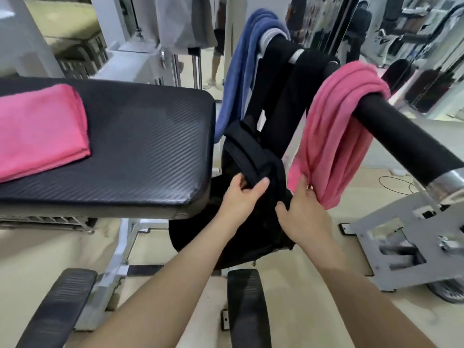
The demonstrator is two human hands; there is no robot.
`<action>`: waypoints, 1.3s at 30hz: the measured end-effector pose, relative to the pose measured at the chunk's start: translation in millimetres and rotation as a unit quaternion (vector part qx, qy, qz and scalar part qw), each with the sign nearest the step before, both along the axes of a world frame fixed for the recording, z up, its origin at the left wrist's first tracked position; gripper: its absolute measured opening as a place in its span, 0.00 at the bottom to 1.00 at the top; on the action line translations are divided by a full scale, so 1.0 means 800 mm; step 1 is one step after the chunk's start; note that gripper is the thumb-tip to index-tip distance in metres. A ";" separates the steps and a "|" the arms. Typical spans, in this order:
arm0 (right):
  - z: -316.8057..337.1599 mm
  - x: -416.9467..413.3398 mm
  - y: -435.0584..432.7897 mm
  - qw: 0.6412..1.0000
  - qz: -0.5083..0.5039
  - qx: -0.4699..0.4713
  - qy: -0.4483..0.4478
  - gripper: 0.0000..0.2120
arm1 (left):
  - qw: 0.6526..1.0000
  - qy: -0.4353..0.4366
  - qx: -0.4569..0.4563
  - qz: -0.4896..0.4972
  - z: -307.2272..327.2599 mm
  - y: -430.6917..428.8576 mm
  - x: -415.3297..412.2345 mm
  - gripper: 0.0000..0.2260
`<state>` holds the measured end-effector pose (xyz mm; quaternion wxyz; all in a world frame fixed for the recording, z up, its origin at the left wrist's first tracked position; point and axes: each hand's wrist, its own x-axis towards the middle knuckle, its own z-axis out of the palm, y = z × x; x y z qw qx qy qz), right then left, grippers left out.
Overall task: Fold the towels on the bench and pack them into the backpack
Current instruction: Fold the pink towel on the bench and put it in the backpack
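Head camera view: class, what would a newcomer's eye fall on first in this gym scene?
Bright colour stands out: a folded pink towel on the black bench at left, a draped pink towel over the padded bar at right, and a blue towel hanging behind. In the middle, the left hand grips a strap of the black backpack, with the right hand beside it.

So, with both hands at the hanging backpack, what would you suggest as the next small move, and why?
Probably open the backpack: the left hand grips its strap and the right hand rests on the bag, yet no opening shows. A folded pink towel waits on the bench, so I would have the right fingers feel for the closure and pull it wide.
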<state>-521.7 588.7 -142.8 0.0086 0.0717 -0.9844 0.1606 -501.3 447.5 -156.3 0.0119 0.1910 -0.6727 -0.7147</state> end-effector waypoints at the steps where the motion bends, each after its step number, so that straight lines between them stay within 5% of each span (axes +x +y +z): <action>1: 0.002 -0.007 0.004 1.000 0.013 0.017 -0.007 0.39 | 1.000 0.003 -0.017 0.013 0.007 0.008 -0.013 0.19; 7: -0.011 -0.010 -0.004 0.996 0.073 -0.041 0.028 0.50 | 0.997 0.022 -0.043 0.064 0.019 0.027 -0.016 0.15; 11: -0.028 -0.025 -0.002 0.991 0.027 -0.095 0.090 0.40 | 0.995 0.086 -0.044 -0.026 0.022 0.039 0.023 0.06; 14: -0.026 -0.042 0.006 0.982 0.007 -0.123 0.142 0.34 | 0.969 0.017 -0.218 -0.114 -0.031 0.006 0.059 0.22; 15: -0.024 -0.047 0.009 0.981 0.000 -0.122 0.149 0.33 | 0.928 -0.066 -0.319 -0.180 -0.060 -0.014 0.074 0.31; 17: -0.020 -0.056 0.018 0.982 -0.004 -0.120 0.148 0.32 | 0.740 -0.246 -0.525 -0.341 -0.123 -0.052 0.108 0.42; 18: -0.019 -0.060 0.023 0.982 -0.004 -0.122 0.147 0.32 | 0.657 -0.293 -0.576 -0.388 -0.149 -0.065 0.125 0.38; 20: -0.018 -0.066 0.030 0.982 -0.005 -0.130 0.140 0.32 | 0.611 -0.302 -0.617 -0.393 -0.176 -0.077 0.150 0.19; 25: -0.016 -0.028 0.012 0.981 0.013 -0.072 0.177 0.36 | 0.640 -0.081 -0.647 -0.406 -0.141 -0.021 0.147 0.11; 28: -0.019 0.019 0.007 0.950 0.175 -0.041 0.254 0.36 | 0.657 0.084 -0.643 -0.386 -0.070 0.034 0.140 0.07; 31: -0.018 0.041 0.011 0.924 0.373 0.039 0.076 0.29 | 0.697 0.186 -0.591 -0.361 -0.033 0.057 0.163 0.06; 33: -0.020 0.034 0.014 0.892 0.418 0.169 -0.033 0.31 | 0.737 0.196 -0.547 -0.346 -0.013 0.064 0.186 0.05; 36: -0.031 0.011 0.005 0.852 0.433 0.293 -0.019 0.34 | 0.840 0.144 -0.412 -0.321 0.032 0.059 0.208 0.09; 39: -0.032 -0.014 -0.009 0.875 0.386 0.290 0.006 0.30 | 0.922 0.088 -0.261 -0.272 0.073 0.037 0.222 0.21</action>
